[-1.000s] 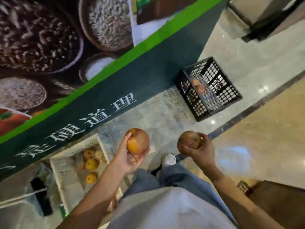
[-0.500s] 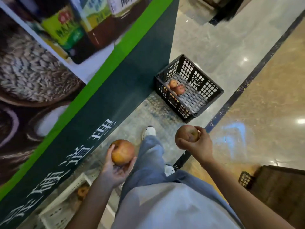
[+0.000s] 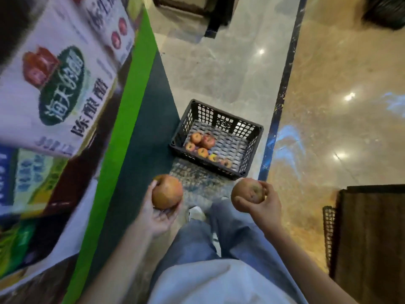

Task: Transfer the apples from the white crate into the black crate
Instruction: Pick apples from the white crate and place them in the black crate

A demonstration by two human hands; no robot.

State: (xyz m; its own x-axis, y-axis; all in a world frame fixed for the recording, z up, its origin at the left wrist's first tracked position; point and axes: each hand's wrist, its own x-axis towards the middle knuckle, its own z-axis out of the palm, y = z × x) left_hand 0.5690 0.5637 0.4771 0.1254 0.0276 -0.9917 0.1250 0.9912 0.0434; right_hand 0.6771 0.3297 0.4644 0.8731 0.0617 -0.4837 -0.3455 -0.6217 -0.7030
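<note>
The black crate (image 3: 252, 137) stands on the floor ahead of me, against the green-edged wall panel, with several apples (image 3: 202, 142) lying along its left side. My left hand (image 3: 161, 218) cups a reddish apple (image 3: 167, 191) from below. My right hand (image 3: 263, 207) grips a browner apple (image 3: 246, 194) with fingers wrapped around it. Both hands hover at waist height, short of the crate's near rim. The white crate is out of view.
A printed wall panel (image 3: 65, 106) with a green border runs along my left. A dark floor strip (image 3: 282, 88) passes right of the crate. A dark wooden piece of furniture (image 3: 372, 238) stands at my right. My shoe (image 3: 196, 212) and jeans (image 3: 219, 242) show below.
I have walked toward the black crate, which is now closer and more centred. The white crate has dropped out of view behind me. Both hands still hold their apples.
</note>
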